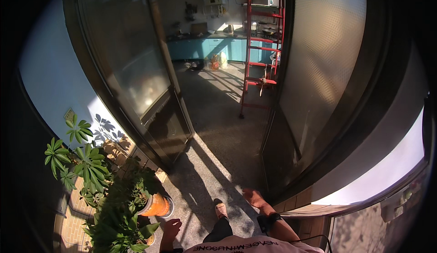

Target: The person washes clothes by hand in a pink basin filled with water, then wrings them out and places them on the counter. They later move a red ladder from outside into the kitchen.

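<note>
My left hand (172, 227) hangs at the lower middle, beside leafy potted plants; its fingers are loosely curled, and whether it holds anything is unclear. Near the foot of the right door panel is my right hand (253, 197), stretched forward with a dark band on the wrist and nothing visible in it. Before me stands an open doorway between two framed, textured-glass door panels, the left one (136, 65) and the right one (321, 55). One shoe (221, 209) shows on the speckled floor between my hands.
An orange plant pot (153, 206) stands by my left hand. Past the doorway, a red ladder (251, 63) stands at the right. Farther back are turquoise kitchen cabinets (194, 50), with a bottle (214, 62) and bags on the floor before them.
</note>
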Demonstrator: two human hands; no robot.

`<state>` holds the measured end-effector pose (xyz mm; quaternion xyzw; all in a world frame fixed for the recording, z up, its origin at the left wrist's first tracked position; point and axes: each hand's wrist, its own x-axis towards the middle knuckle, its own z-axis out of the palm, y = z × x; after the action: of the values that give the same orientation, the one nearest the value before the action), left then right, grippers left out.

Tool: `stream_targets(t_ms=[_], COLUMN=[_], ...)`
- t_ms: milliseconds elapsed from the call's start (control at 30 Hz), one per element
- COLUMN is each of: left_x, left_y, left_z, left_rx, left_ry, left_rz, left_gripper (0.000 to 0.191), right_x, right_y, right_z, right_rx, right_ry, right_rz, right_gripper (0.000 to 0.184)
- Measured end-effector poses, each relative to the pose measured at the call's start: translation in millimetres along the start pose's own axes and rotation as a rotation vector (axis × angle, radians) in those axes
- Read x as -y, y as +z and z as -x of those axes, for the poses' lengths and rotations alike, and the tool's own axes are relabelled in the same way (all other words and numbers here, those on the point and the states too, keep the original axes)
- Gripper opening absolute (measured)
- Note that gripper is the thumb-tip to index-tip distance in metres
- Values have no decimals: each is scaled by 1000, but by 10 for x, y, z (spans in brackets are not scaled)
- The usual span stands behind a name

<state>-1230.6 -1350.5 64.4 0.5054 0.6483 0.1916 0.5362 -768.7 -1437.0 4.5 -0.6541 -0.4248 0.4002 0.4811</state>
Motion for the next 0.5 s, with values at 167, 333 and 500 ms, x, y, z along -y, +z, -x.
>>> stream_targets(t_ms=[167,333,500], left_x=[-1133,-2706,-3834], left_y=[66,584,1320], left_z=[-1668,-2904,-3887], left_rx=[-91,135,303], left_ry=[273,525,553], left_rz=[-328,-385,-158], left_gripper=[37,53,80], right_x=[-224,-664,-1061], right_y=[-250,-879,-1280], right_z=[-854,-1106,-1490], right_rx=[174,133,429], right_ry=[-320,230,237], right_rz=[457,753,993], right_gripper=[23,16,21])
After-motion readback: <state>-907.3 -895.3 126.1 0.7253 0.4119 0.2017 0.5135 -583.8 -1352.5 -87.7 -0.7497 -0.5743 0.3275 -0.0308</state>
